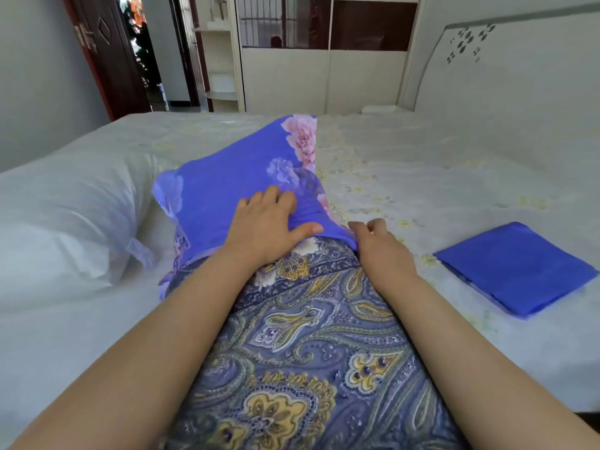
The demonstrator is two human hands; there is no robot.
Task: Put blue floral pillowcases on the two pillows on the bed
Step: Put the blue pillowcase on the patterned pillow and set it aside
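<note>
white bed (454, 177) fills the room. left hand (266, 222) presses flat on the blue floral pillowcase (233, 183); right hand (376, 245) pinches its edge over the paisley pillow (308, 336). next, pull it nearer. folded pillowcase (516, 271) waits right, white pillow (65, 216) left.

A home bedroom: bed (454, 177), headboard (506, 69), wardrobe (324, 76), open door (107, 53).

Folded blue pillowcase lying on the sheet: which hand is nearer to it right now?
Right. The right hand grips the edge of the pillowcase being fitted, a short gap from the folded pillowcase. The left hand presses further away, on the pillow's top.
</note>
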